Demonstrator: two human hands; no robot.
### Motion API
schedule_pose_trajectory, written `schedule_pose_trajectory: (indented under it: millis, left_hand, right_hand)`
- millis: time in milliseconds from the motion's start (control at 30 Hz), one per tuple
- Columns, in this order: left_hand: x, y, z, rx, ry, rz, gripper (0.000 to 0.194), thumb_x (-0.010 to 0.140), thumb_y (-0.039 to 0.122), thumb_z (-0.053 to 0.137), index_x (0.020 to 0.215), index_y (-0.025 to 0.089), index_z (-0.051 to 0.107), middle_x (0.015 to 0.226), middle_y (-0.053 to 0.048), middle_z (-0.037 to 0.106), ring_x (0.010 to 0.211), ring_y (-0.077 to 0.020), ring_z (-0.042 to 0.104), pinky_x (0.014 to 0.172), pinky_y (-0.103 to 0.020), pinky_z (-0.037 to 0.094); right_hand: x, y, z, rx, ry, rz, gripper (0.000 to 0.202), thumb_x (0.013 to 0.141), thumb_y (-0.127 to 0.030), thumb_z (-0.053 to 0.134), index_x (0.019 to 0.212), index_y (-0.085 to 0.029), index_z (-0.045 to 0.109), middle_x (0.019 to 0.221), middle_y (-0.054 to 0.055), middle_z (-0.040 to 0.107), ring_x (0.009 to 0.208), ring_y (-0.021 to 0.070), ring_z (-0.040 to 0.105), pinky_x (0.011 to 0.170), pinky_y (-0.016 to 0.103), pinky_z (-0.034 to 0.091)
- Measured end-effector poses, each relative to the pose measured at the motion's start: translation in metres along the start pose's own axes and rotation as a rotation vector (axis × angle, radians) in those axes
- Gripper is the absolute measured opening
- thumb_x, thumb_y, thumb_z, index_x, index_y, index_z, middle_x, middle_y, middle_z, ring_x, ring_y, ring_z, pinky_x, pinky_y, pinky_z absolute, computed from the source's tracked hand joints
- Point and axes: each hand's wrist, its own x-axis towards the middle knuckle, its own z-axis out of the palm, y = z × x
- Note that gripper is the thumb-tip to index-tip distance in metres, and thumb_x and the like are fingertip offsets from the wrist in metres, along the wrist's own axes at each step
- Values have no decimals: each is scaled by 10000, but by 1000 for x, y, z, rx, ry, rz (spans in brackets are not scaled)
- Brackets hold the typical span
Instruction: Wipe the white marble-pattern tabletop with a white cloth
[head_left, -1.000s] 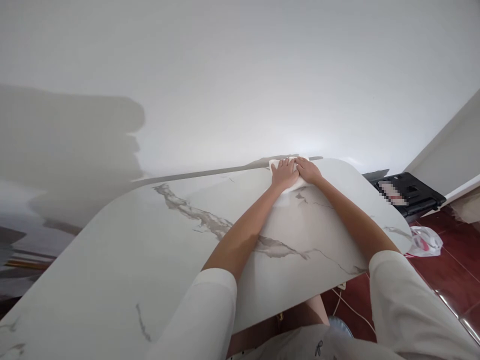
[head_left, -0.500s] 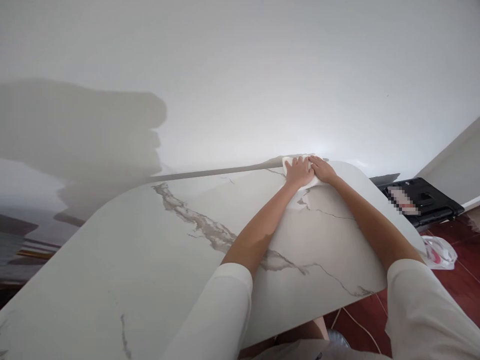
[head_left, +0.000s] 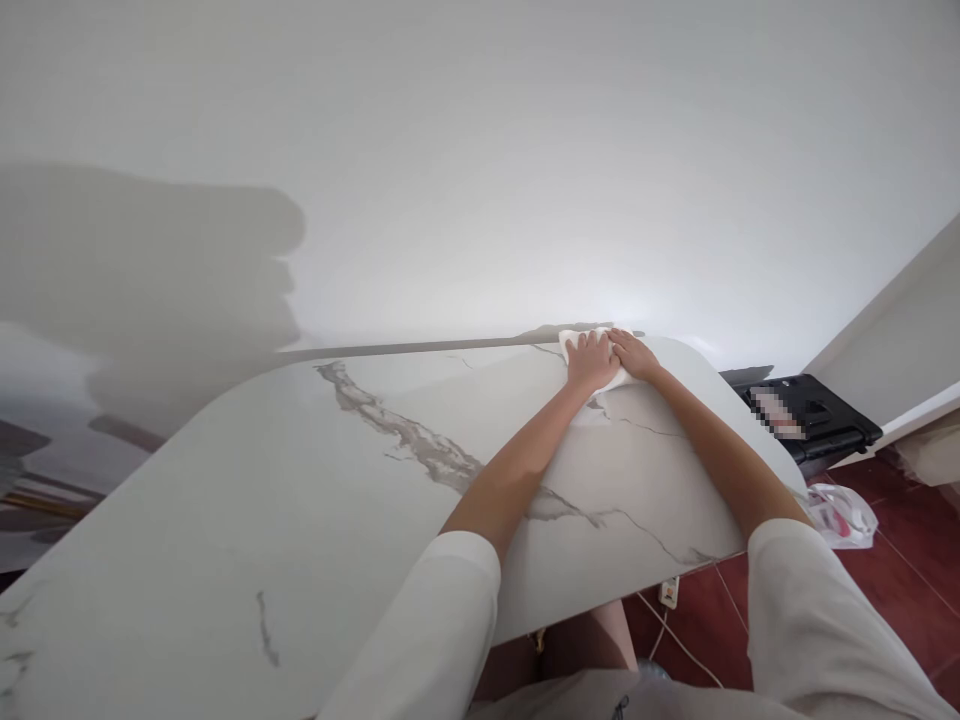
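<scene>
White cloth (head_left: 619,380) pressed at two o'clock on marble-patterned tabletop (head_left: 300,490) by left hand (head_left: 592,360), fingers spread, and flattened right hand (head_left: 634,355). Cloth work apparently unfinished; area covered cannot be told.

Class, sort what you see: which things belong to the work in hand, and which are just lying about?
In the work:
- white cloth, under the left hand and right hand
- white, grey-veined, round-cornered tabletop beneath it

Lying about:
- black, boxy case
- translucent white plastic bag
- small white, seemingly plastic power strip
</scene>
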Motion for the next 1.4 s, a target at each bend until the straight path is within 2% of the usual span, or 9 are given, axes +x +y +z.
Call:
schedule_pose_trajectory:
  millis: [67, 233, 667, 767, 967, 1133, 1300, 1400]
  left_hand:
    - [-6, 2, 0, -5, 6, 15, 565, 957, 368, 259, 1459, 163, 414, 1534, -120, 410, 1413, -297, 323, 1159, -548, 237]
    - [-30, 10, -3, -7, -14, 22, 568, 962, 380, 255, 1478, 181, 384, 1565, -109, 368, 1431, -293, 295, 1172, -550, 213]
    - [-94, 35, -18, 28, -70, 19, 615, 960, 364, 244, 1526, 135, 318, 1594, -140, 316, 1453, -333, 256, 1164, -591, 208]
    - [-113, 44, -22, 26, -90, 1, 622, 963, 364, 229, 1533, 127, 304, 1606, -142, 292, 1468, -338, 231, 1156, -616, 213]
    - [-153, 61, -32, 35, -116, -19, 626, 966, 360, 223, 1548, 131, 270, 1620, -152, 255, 1478, -355, 219, 1142, -653, 218]
    - [-183, 67, -38, 42, -135, 32, 645, 960, 378, 249, 1549, 115, 266, 1621, -164, 247, 1478, -385, 212, 1142, -666, 210]
    - [-215, 72, -38, 42, -145, 73, 643, 969, 377, 236, 1554, 112, 256, 1625, -166, 235, 1480, -393, 211, 1141, -680, 200]
    - [-229, 77, -37, 39, -144, 68, 643, 971, 386, 242, 1557, 120, 254, 1628, -166, 226, 1486, -397, 197, 1149, -684, 180]
  right_hand:
    - [-9, -4, -2, -12, -7, 11, 566, 972, -245, 227, 1488, -90, 401, 1571, 112, 387, 1484, 200, 288, 1226, 430, 248]
    - [-37, -15, -5, 4, 14, 38, 548, 979, -282, 245, 1480, -155, 428, 1563, 75, 407, 1479, 221, 303, 1206, 464, 297]
    - [-102, -43, -14, -22, 28, -17, 557, 956, -238, 248, 1473, -144, 432, 1551, 85, 427, 1462, 247, 336, 1188, 493, 328]
    - [-120, -50, -16, -17, 18, -13, 567, 953, -241, 243, 1476, -120, 426, 1562, 100, 406, 1469, 254, 321, 1194, 493, 319]
    - [-156, -62, -18, -3, 9, -52, 575, 934, -236, 276, 1484, -145, 417, 1559, 90, 414, 1477, 246, 304, 1196, 521, 308]
    - [-191, -79, -21, -30, 25, -84, 575, 938, -245, 274, 1492, -163, 410, 1557, 80, 417, 1477, 249, 304, 1191, 525, 315]
    - [-230, -100, -25, -45, 51, -40, 581, 948, -268, 264, 1490, -126, 418, 1562, 104, 402, 1475, 265, 309, 1200, 509, 306]
    - [-243, -105, -26, -19, 62, -64, 571, 952, -285, 278, 1487, -162, 433, 1552, 80, 423, 1469, 255, 325, 1201, 507, 310]
